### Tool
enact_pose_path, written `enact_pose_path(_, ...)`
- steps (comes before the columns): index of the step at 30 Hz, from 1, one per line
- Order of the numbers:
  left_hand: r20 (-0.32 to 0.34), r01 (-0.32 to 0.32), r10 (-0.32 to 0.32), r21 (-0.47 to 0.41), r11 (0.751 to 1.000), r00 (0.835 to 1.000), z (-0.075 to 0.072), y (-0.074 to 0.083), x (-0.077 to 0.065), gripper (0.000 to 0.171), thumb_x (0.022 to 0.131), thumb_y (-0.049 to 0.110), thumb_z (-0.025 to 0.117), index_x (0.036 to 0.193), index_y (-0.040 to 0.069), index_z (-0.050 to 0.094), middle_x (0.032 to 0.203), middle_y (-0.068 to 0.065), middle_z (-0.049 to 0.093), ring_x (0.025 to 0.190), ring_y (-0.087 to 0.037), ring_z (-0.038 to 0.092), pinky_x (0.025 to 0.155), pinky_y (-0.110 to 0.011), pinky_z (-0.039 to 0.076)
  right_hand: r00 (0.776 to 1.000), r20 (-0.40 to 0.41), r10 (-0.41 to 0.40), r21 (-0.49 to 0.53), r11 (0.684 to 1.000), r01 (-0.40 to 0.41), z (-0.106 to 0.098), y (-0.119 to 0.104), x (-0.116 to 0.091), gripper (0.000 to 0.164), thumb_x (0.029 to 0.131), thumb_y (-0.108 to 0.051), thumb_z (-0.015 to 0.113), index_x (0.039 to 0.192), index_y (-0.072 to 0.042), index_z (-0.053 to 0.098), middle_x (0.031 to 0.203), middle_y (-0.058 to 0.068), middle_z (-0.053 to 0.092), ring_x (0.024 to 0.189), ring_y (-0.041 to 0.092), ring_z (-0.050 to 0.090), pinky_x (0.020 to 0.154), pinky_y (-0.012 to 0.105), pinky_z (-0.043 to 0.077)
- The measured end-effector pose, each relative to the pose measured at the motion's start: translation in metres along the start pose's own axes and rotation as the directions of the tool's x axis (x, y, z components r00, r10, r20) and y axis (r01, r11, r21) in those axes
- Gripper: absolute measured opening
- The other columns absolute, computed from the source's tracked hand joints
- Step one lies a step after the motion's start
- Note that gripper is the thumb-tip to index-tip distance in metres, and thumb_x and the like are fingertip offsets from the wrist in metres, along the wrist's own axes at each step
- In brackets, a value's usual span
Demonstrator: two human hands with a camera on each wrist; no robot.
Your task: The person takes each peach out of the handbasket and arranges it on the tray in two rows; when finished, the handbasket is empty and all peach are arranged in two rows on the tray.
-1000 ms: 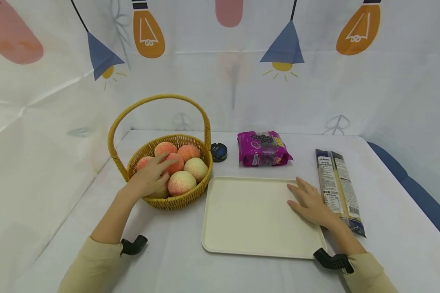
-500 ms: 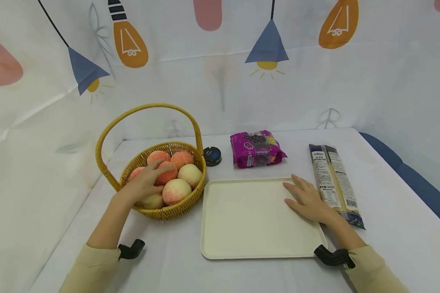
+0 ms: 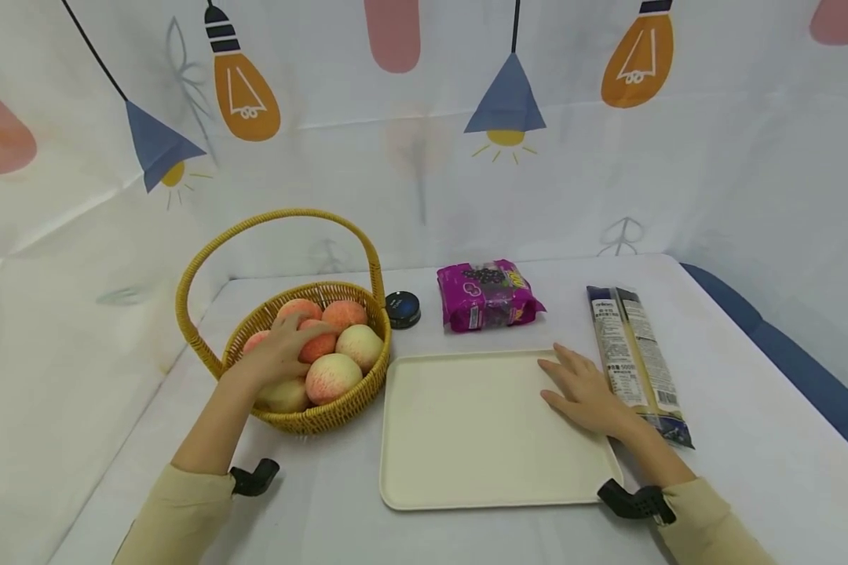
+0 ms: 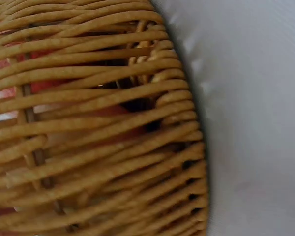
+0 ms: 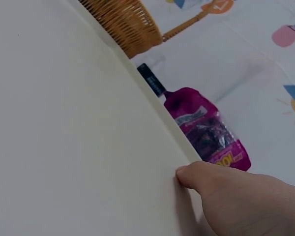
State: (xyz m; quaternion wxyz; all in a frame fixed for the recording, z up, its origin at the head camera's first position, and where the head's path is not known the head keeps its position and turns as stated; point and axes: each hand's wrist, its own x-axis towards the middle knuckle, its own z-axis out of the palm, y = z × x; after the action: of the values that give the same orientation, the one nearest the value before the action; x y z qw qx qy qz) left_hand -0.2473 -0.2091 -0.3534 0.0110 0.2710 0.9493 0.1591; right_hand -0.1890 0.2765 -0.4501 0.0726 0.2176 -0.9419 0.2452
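In the head view my left hand is inside a yellow wicker basket, which holds several peaches. Its outstretched fingers lie over a red peach, with the thumb at that fruit's near side. A paler peach sits right beside the thumb. The left wrist view is filled by the basket's woven wall, which hides the hand there. My right hand rests with spread fingers on the right part of a cream tray. In the right wrist view its thumb lies by the tray's rim.
A purple packet with a grape picture lies behind the tray, with a round black tin to its left. Along the tray's right side lies a long clear-striped packet. The basket's tall handle arches over the fruit.
The head view has shifted, so everything appears further left and slightly lower. Both hands keep nearly the same places, the left over the peaches and the right on the tray.
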Motion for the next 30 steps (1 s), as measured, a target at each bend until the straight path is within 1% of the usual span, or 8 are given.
enact_pose_path(3,-0.031,-0.078,0.079,0.015,0.997,0.996,0.003,-0.005,-0.002,0.051,0.079,0.011,0.07,0.125,0.018,0.051,0.135,-0.024,0.027,0.124,-0.043,0.024,0.086,-0.058,0.037,1.0,-0.013,-0.009,-0.01,1.0,0.009,0.001,0.0,0.001,0.05,0.088,-0.026,0.059,0.131,-0.002,0.047,0.141,0.029,0.025,0.125,0.049,0.025,0.095,0.065,0.019)
enact_pose_path(7,-0.042,-0.192,0.194,0.045,0.98,0.98,0.005,-0.012,-0.003,0.039,0.079,0.012,0.069,0.114,0.019,0.054,0.137,-0.022,0.031,0.126,-0.042,0.028,0.093,-0.06,0.031,1.0,-0.026,-0.014,-0.01,1.0,0.013,0.002,0.0,0.002,0.05,0.088,-0.027,0.06,0.13,-0.002,0.048,0.141,0.029,0.026,0.125,0.048,0.027,0.095,0.064,0.021)
enact_pose_path(8,-0.033,-0.203,0.205,0.055,0.978,0.978,0.004,-0.012,-0.003,0.037,0.079,0.011,0.069,0.112,0.02,0.054,0.137,-0.021,0.032,0.127,-0.041,0.029,0.094,-0.059,0.031,1.0,-0.026,-0.015,-0.008,1.0,0.015,0.003,0.0,0.002,0.05,0.088,-0.027,0.06,0.13,-0.002,0.048,0.141,0.029,0.026,0.125,0.048,0.026,0.095,0.064,0.021)
enact_pose_path(12,0.019,-0.174,0.173,0.042,0.984,0.985,-0.001,-0.011,0.0,0.037,0.075,0.009,0.069,0.106,0.025,0.056,0.136,-0.014,0.036,0.125,-0.036,0.032,0.093,-0.054,0.034,1.0,-0.022,-0.016,-0.012,1.0,0.016,0.003,-0.001,0.001,0.05,0.088,-0.028,0.059,0.13,-0.003,0.048,0.141,0.029,0.026,0.125,0.048,0.026,0.096,0.064,0.021)
enact_pose_path(18,0.036,-0.223,0.221,0.112,0.968,0.975,-0.001,-0.006,0.009,0.034,0.073,0.006,0.07,0.1,0.024,0.059,0.129,-0.016,0.048,0.125,-0.036,0.035,0.094,-0.05,0.035,1.0,-0.022,0.001,-0.014,1.0,-0.001,0.0,-0.002,-0.004,0.049,0.088,-0.028,0.06,0.13,-0.004,0.049,0.141,0.028,0.027,0.125,0.047,0.026,0.094,0.065,0.021)
enact_pose_path(22,-0.01,-0.236,0.238,0.106,0.966,0.971,0.001,-0.011,0.006,0.033,0.075,0.012,0.07,0.105,0.021,0.061,0.132,-0.016,0.046,0.125,-0.035,0.035,0.095,-0.05,0.034,1.0,-0.015,0.002,-0.017,1.0,-0.002,-0.002,-0.002,-0.004,0.05,0.089,-0.029,0.059,0.131,-0.004,0.048,0.141,0.028,0.026,0.126,0.047,0.025,0.094,0.065,0.02)
enact_pose_path(25,-0.078,-0.255,0.262,0.089,0.963,0.962,0.002,-0.015,0.001,0.04,0.075,0.017,0.071,0.114,0.016,0.061,0.135,-0.015,0.044,0.124,-0.033,0.038,0.093,-0.049,0.037,1.0,-0.008,0.009,-0.011,1.0,-0.009,-0.004,-0.003,-0.004,0.05,0.089,-0.029,0.059,0.131,-0.004,0.048,0.142,0.028,0.025,0.126,0.048,0.025,0.094,0.066,0.021)
enact_pose_path(30,-0.224,-0.29,0.298,0.071,0.954,0.928,-0.001,-0.017,-0.008,0.046,0.075,0.017,0.074,0.118,0.01,0.061,0.133,-0.014,0.044,0.12,-0.034,0.041,0.087,-0.049,0.041,1.0,0.01,0.003,0.033,0.999,-0.003,-0.003,-0.005,-0.003,0.051,0.089,-0.028,0.059,0.132,-0.003,0.047,0.143,0.028,0.022,0.127,0.048,0.023,0.094,0.065,0.023)
